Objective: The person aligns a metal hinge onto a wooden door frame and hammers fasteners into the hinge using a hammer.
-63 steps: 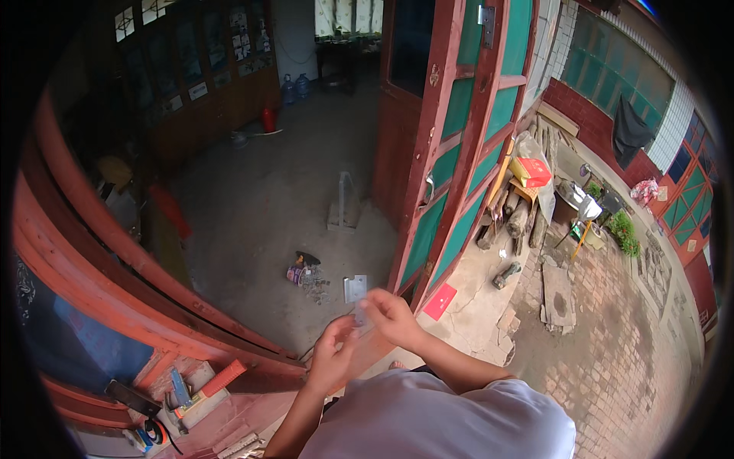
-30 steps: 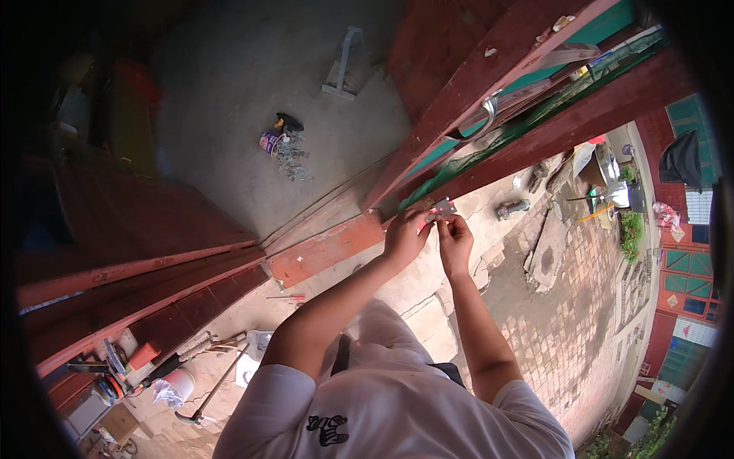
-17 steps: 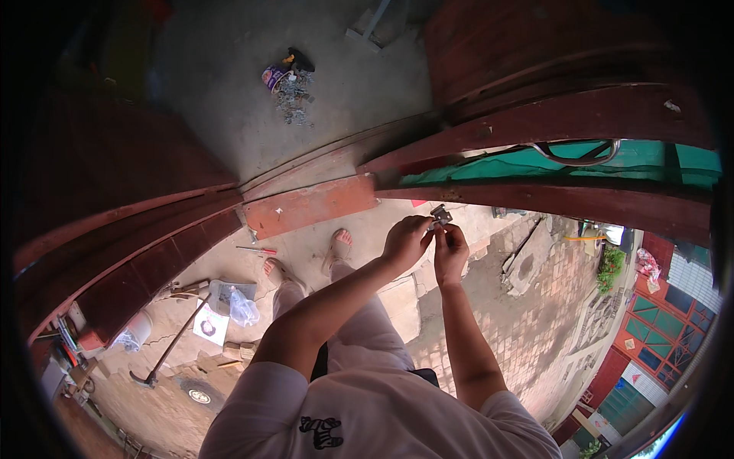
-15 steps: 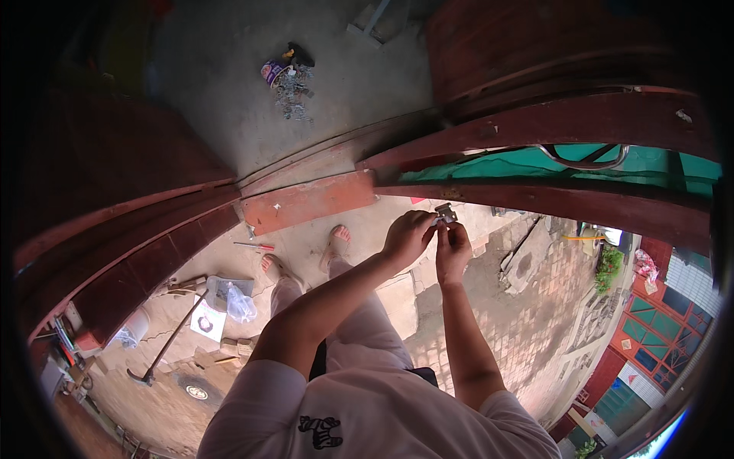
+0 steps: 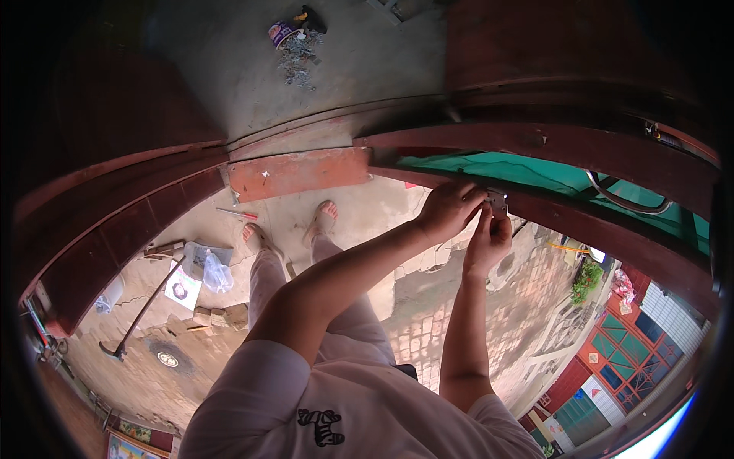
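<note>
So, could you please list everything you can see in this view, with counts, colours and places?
Metal hinge plate: one, silver-grey, against the door edge, at the fingertips of both hands.
Door: one, red-brown frame with green panels, upper right.
Door handle: one, curved metal, on the green panel.
Threshold board: one, orange-red, centre, on the ground.
Pile of small hardware: one heap, grey with a coloured packet, top centre on the concrete floor.
Long-handled tool: one, dark, lower left on the ground.
Clear plastic bag: one, left of the feet.
Feet: two, in sandals, centre.
Left hand: one, at the hinge plate.
Right hand: one, pinching the plate from below.
</note>
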Motion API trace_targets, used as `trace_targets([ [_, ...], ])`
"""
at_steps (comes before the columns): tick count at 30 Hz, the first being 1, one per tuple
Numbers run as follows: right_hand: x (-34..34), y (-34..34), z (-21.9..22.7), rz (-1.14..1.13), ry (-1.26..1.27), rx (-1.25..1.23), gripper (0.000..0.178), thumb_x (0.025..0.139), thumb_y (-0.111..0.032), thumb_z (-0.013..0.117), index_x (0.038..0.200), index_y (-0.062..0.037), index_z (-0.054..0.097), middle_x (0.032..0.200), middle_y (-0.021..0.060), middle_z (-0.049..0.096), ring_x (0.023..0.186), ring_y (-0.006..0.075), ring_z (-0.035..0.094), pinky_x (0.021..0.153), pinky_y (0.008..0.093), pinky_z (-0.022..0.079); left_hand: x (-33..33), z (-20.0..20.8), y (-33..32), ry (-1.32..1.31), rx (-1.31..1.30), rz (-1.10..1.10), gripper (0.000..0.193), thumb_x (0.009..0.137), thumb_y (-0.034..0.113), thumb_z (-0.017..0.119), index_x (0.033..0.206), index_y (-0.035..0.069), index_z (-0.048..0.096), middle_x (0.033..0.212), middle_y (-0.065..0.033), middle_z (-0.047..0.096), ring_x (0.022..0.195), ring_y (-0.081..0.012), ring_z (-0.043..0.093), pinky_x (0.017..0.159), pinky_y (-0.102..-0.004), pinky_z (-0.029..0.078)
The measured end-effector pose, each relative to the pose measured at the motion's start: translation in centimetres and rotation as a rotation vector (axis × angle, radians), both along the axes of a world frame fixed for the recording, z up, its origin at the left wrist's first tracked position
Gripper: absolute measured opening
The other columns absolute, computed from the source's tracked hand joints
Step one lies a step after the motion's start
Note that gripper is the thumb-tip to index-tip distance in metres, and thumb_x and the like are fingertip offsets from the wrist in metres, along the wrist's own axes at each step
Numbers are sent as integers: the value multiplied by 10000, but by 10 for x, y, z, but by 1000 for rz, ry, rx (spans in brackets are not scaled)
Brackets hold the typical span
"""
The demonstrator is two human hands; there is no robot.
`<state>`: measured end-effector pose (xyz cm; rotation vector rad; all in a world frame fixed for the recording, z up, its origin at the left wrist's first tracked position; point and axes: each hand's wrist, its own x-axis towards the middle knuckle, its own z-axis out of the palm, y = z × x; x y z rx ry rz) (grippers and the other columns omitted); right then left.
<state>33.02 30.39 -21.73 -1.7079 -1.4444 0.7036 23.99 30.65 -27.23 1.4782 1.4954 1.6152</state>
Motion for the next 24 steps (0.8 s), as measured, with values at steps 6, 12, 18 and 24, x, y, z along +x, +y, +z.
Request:
trace_targets([
  [6,0,1,-2,-51,-114,70,203,889,-148,669,769,3,608,741,11,601,688,81,493,633,243,415,4,0,-3,-38,70,56,196,743,50,672,925,67,602,909,-90,630,808,-304,620,615,-403,501],
  [12,8,0,-12,-10,-136,87,211,891,-170,668,835,26,617,783,48,642,679,102,552,609,254,459,10,-5,-8,-60,41,93,226,746,55,657,967,66,615,936,-94,631,829,-311,614,657,-401,504],
  [18,21,-21,-28,124,-323,68,227,908,-185,652,797,-3,576,693,-3,560,614,83,466,560,248,400,14,-23,-30,-103,-23,123,246,718,52,682,953,71,608,930,-88,640,808,-305,622,654,-401,500],
  [24,23,-33,-100,148,-263,-95,176,882,-162,680,820,0,650,550,-56,397,522,42,320,457,246,281,1,-92,-48,-33,-158,23,218,741,63,687,943,80,609,921,-85,640,862,-307,620,726,-421,497],
])
